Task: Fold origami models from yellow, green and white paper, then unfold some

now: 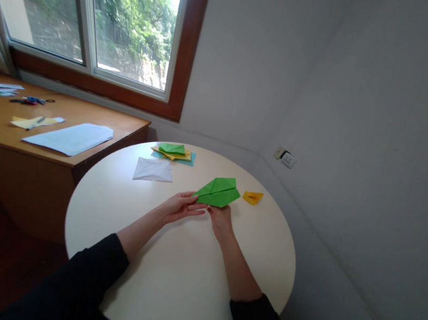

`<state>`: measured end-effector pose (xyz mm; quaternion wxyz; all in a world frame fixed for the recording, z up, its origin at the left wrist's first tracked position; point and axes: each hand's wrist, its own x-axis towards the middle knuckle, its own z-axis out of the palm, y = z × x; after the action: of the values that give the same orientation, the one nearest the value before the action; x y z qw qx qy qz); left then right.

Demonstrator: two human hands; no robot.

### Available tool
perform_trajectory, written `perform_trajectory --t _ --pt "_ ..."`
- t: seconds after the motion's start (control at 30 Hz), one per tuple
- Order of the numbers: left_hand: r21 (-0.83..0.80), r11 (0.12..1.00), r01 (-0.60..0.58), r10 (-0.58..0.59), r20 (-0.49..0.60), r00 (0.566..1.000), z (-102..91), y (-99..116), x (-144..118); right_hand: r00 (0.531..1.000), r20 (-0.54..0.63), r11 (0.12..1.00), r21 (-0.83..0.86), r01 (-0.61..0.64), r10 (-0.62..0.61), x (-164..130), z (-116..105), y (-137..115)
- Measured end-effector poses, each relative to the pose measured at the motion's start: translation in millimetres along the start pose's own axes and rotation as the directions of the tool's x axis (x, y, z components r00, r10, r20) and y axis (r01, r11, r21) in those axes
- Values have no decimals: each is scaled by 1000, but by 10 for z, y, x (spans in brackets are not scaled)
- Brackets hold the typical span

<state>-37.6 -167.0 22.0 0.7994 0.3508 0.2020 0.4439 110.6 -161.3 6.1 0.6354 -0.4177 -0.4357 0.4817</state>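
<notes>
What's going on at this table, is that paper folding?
A person sits at a round white table, both hands on a folded green paper. The left hand pinches its near tip and the right hand holds the near edge. A white sheet, a small yellow folded piece and a stack of coloured papers lie beyond.

Green folded paper (219, 192), small yellow piece (252, 197), white round table (179, 264).

Plenty of bare round table (175, 285) near the body. Further out it gets busier: white sheet (153, 170) on the left, paper stack (174, 153) at the back, small yellow fold (252, 197) right, green plane (219, 192) in between.
</notes>
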Motion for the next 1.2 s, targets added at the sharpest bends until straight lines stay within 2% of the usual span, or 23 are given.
perform_trajectory --t 0.1,0.23,0.5,0.67,0.97,1.2 --pt "54 998 -35 36 -21 999 -6 -4 19 1000 -9 1000 9 -17 17 -13 8 -18" --pt "112 990 -88 99 -104 990 -28 -20 55 999 -34 999 28 -34 35 -14 19 -35" --pt "103 970 -221 239 -214 947 -84 -26 91 990 -58 992 15 -126 127 26 1 -5" --pt "98 964 -246 263 -262 928 -96 -12 97 991 -24 990 -45 -131 130 25 -15 6" --pt "72 965 -251 260 -351 900 -140 -8 130 989 -7 988 -49 -149 149 11 -30 16" --pt "42 970 -240 238 -375 896 -151 6 129 987 0 985 -64 -163 163 -1 -22 -1"
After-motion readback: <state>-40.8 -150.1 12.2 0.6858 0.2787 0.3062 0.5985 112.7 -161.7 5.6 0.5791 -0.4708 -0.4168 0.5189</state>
